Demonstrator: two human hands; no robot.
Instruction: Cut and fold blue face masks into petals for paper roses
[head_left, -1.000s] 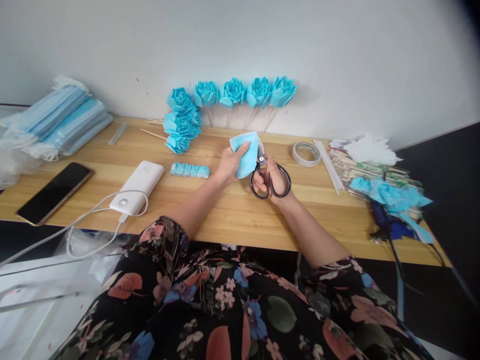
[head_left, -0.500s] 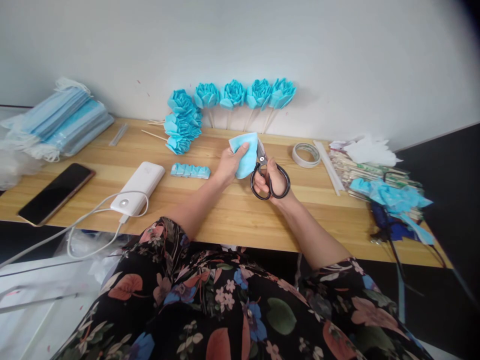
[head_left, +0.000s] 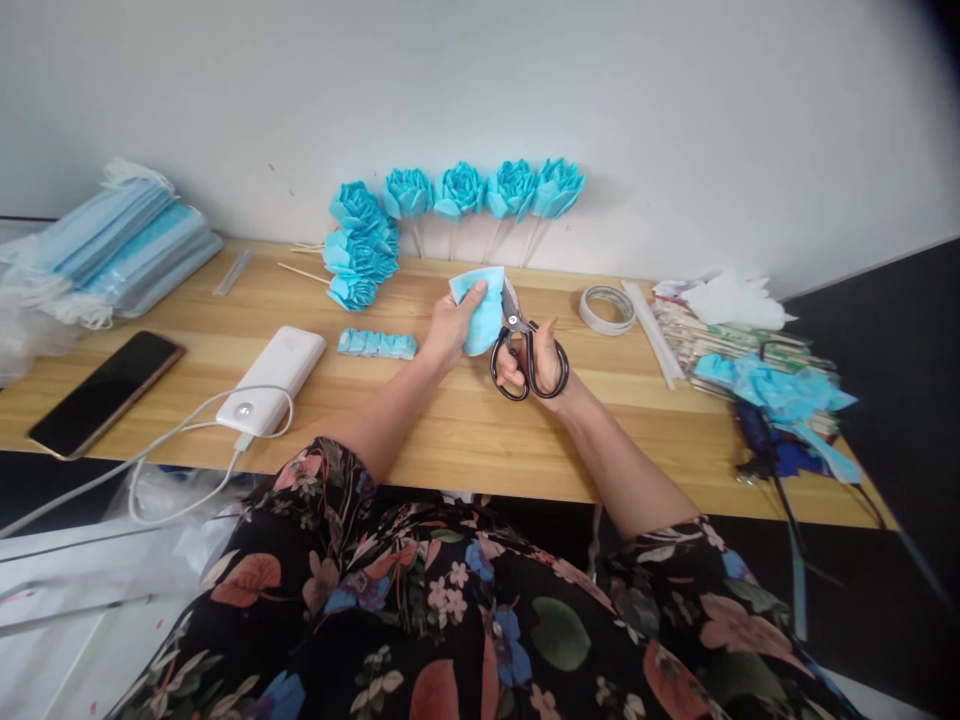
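Observation:
My left hand pinches a folded light-blue piece of mask fabric above the wooden table. My right hand has its fingers through the black handles of a pair of scissors, whose blades point up along the right edge of the blue piece. A short folded blue strip lies on the table just left of my left hand.
Blue fabric flowers on sticks lean on the wall, more lie beside them. A stack of blue masks sits far left, with a phone and a white power bank with cable. A tape roll, sticks and blue scraps lie right.
Both hands with the blue piece and the scissors have shifted slightly left and the scissor handles have drawn a little closer together. Nothing else on the table has moved.

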